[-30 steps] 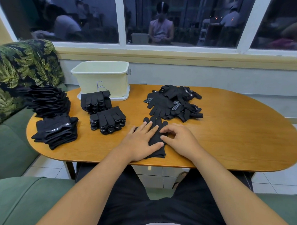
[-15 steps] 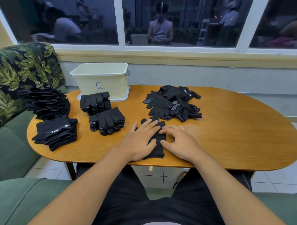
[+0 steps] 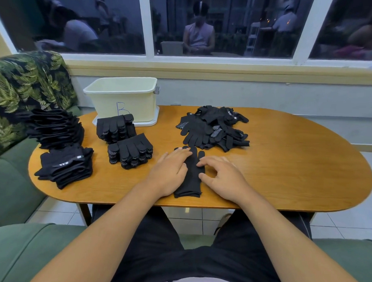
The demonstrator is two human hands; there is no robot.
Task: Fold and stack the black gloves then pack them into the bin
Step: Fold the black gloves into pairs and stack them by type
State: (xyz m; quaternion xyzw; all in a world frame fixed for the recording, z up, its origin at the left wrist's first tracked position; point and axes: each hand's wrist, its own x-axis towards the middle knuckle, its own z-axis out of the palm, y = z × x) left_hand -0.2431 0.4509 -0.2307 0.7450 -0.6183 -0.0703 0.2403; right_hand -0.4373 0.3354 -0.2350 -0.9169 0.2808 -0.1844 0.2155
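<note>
Black glove (image 3: 191, 177) near table's (image 3: 285, 165) front edge | left hand (image 3: 169, 172), right hand (image 3: 223, 180) touching

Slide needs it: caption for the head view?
Left hand and right hand rest on a glove flat on the table; stacks left, pile behind, bin beyond.

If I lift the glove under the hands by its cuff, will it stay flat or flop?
Likely floppy: the glove is thin fabric lying flat against the table. Probably light too. The loose pile beyond it slumps limply, so expect drooping.
</note>
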